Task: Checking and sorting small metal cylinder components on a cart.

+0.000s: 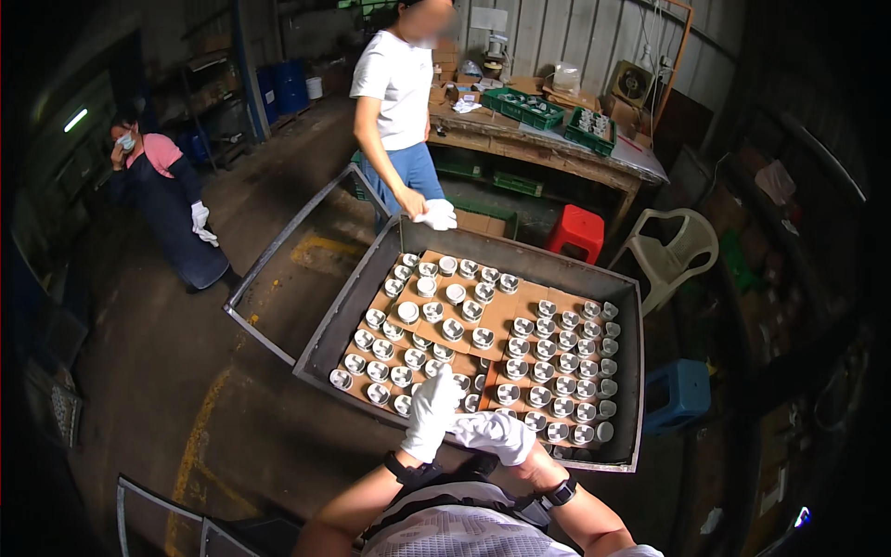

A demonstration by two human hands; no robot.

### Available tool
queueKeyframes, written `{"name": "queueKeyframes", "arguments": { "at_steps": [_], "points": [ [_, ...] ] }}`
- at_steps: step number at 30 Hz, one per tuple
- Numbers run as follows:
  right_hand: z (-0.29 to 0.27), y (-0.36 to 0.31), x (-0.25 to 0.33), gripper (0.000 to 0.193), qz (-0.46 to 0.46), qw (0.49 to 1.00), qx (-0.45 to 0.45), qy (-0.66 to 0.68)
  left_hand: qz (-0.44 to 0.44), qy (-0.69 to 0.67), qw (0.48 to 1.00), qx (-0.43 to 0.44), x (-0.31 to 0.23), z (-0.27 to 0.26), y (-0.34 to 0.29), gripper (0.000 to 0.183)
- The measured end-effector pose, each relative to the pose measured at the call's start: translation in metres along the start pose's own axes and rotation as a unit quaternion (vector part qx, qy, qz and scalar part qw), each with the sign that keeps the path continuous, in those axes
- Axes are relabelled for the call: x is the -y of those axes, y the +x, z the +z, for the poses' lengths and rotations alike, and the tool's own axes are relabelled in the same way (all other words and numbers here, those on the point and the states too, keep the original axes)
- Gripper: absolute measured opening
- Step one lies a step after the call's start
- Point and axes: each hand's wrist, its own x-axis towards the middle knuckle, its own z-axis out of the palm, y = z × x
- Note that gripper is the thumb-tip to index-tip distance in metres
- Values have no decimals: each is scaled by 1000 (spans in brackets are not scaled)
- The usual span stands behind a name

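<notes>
My left hand (433, 416), in a white glove, reaches over the near edge of a grey metal bin (320, 336) with its fingers stretched forward. Just beside it, my right hand (497, 436), also in a white glove, is turned inward with its fingertips against the left glove's side. The right fingers look curled; whatever they may pinch is hidden. Silvery metal pistons (483, 338) stand in rows on brown cardboard (509, 306) inside the bin, the closest ones just past my fingers. An orange-brown strip (489, 382) lies among them.
A person in a white shirt (394, 93) stands at the bin's far side, holding white gloves (436, 215). Farther left is a person in a dark apron (172, 209). A metal frame (269, 255), red stool (576, 234), pale chair (670, 251), blue stool (677, 396) and workbench (557, 153) surround it.
</notes>
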Motion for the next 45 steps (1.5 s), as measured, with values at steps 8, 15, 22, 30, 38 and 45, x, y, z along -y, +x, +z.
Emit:
{"name": "queueKeyframes", "arguments": {
  "at_steps": [8,15,22,30,38,45],
  "points": [
    [35,5,8,23,-101,988,-108,40,-13,-55,998,30,-37,-5,-20,30],
    [20,-6,-8,23,-32,995,-14,-92,216,250,943,32,-38,-13,-25,38],
    [40,-21,0,33,-34,988,12,-150,-62,-8,998,-3,27,3,-38,24],
    [48,-28,35,29,-61,980,-10,-191,-97,-3,992,-75,20,-29,-13,36],
    [24,-34,-3,29,-58,877,-191,-437,19,186,981,55,10,-16,-32,38],
    [15,-67,-14,44,-128,795,-282,-521,80,219,966,112,3,6,-48,43]
  ]
}}
